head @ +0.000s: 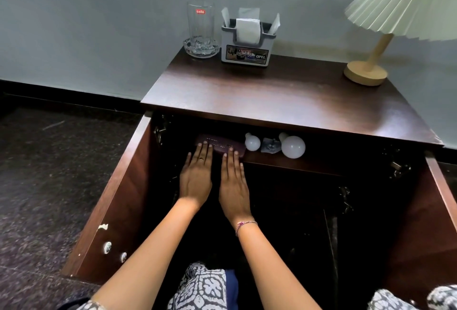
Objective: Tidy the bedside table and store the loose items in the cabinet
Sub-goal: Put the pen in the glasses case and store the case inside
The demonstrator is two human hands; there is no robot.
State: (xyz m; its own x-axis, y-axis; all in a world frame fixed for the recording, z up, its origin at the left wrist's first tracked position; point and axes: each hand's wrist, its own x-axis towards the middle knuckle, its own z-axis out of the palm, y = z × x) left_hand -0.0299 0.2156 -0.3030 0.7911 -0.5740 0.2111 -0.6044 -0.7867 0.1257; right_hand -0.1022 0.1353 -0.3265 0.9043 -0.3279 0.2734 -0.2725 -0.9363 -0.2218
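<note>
Bedside table with cabinet doors swung open; left hand and right hand lie flat side by side, fingers straight and close together, tips resting on a dark purple oblong case at the left end of the inner shelf; small light bulb and large light bulb lie to its right; drinking glass, napkin holder and pleated lamp stand on top.

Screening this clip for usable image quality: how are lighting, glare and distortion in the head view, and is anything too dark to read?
Head view: sharp overall, left hand, right hand and white bulbs crisp; soft sheen on the table top, no hard glare; cabinet below the shelf nearly black, unreadable; wide-angle lens splays the doors; lamp shade cropped at the frame edge.
</note>
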